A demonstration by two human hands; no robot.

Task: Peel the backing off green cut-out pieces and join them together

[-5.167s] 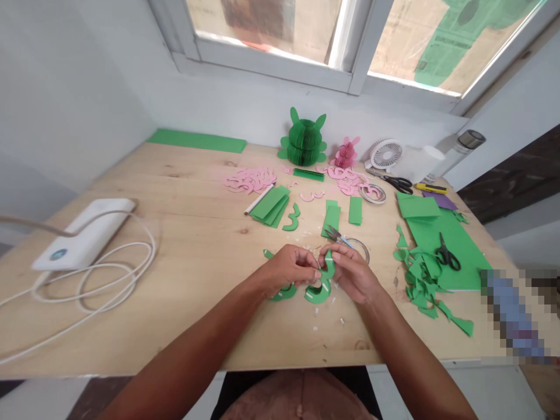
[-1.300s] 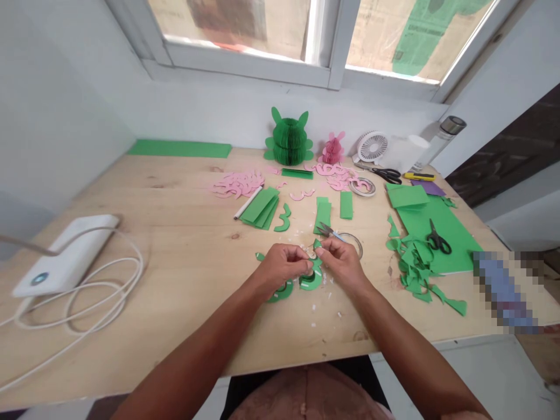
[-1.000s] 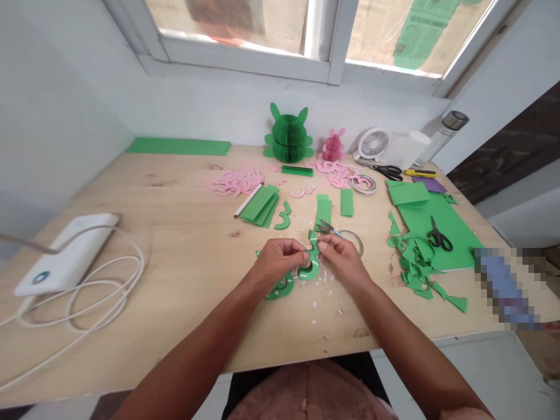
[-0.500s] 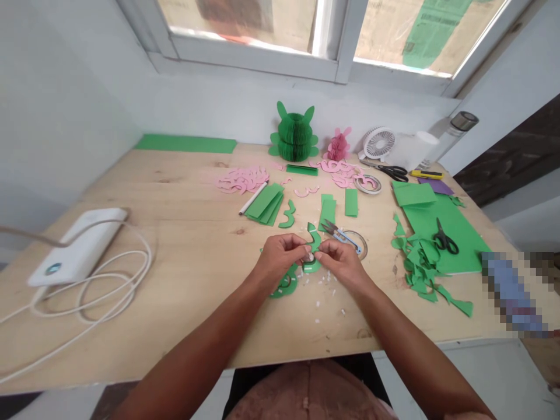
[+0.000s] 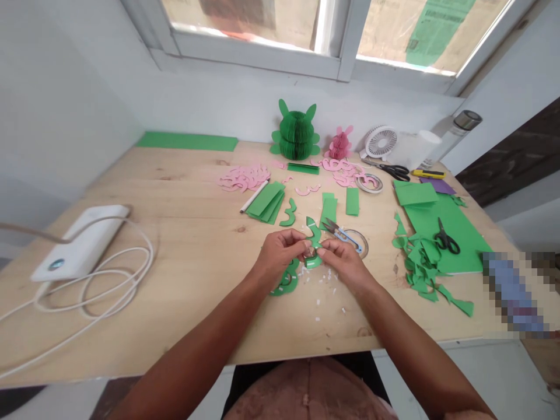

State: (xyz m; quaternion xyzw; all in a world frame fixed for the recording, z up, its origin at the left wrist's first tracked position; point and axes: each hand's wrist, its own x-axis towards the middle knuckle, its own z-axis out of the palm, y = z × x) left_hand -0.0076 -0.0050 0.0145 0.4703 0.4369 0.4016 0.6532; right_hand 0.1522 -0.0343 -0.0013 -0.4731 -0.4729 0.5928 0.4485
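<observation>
A curvy green paper cutout (image 5: 312, 231) with white strips on it is held between my two hands above the table. My left hand (image 5: 283, 252) pinches it from the left, fingers closed. From the other side my right hand (image 5: 340, 258) grips its edge, thumb and forefinger together. Below my left hand lie more green cutouts (image 5: 286, 283) with white strips, partly hidden by the hand. Small white scraps (image 5: 326, 279) are scattered beneath. Just beyond my right hand rest blue thread snips (image 5: 343, 234) and a tape roll (image 5: 362, 244).
Green paper scraps (image 5: 420, 259) and black scissors (image 5: 445, 238) lie at right on green sheets (image 5: 464, 233). Stacked green strips (image 5: 266, 203) and pink cutouts (image 5: 245, 177) sit farther back. A green honeycomb paper figure (image 5: 296, 134) stands by the wall. At left is a white power bank (image 5: 81, 242) with cables.
The green cutout has tilted slightly between my hands, and a white strip now shows near its upper tip. Both hands keep their pinch; the camera view has shifted a little.
</observation>
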